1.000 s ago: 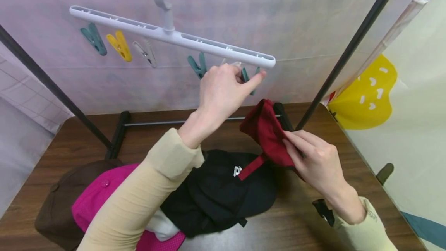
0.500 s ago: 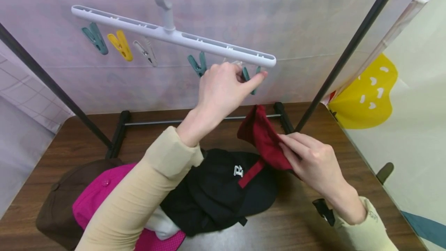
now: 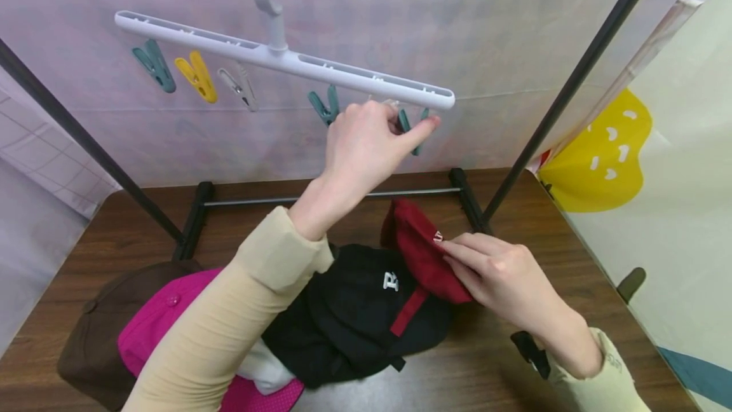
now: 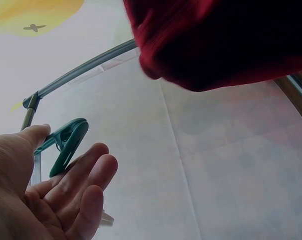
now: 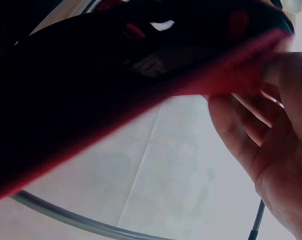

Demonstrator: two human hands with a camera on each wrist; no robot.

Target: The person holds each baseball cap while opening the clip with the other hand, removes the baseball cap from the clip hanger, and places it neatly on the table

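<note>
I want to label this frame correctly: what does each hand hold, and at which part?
The left hand pinches the handle end of a green clothespin on the hanger. The right hand grips the red cap by its edge.

White embroidered letter "B" legible on black cap (image 3: 366, 310); small white mark on red cap (image 3: 420, 250) beside right-hand fingertips, partly hidden, unreadable; faint print on right sleeve cuff (image 3: 614, 361), too small to read.
</note>
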